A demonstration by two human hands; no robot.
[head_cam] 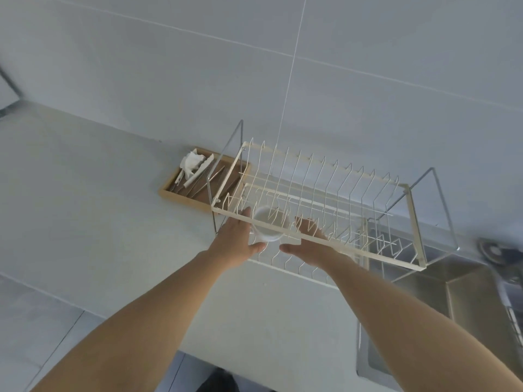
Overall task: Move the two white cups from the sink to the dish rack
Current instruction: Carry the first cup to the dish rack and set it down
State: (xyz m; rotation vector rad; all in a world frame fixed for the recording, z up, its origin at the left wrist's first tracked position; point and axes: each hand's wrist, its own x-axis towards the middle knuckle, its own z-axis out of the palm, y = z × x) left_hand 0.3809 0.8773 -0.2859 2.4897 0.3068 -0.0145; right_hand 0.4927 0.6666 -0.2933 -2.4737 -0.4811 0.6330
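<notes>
Both bare forearms reach up from the bottom of the view. The left hand (pixel 237 244) is wrapped on the left side of a white cup (pixel 268 223), fingers curled round the wall and thumb underneath, so it's clamped on the cup. The right hand (pixel 308 247) sits just right of the cup, thumb pointing toward it and fingers poking up through the wires; whether it actually touches the cup, can't tell, and its grip looks loose and open.

The cup is upright, mouth up, right at the near left corner of the cream wire dish rack (pixel 353 244), half behind the front rail.

Off to the right of the hands and lower down is the steel sink (pixel 467 301); only one cup shows. Past the cup to the left, a wooden tray (pixel 175 190) holds utensils and crumpled white paper against the tiled wall (pixel 169 80).
</notes>
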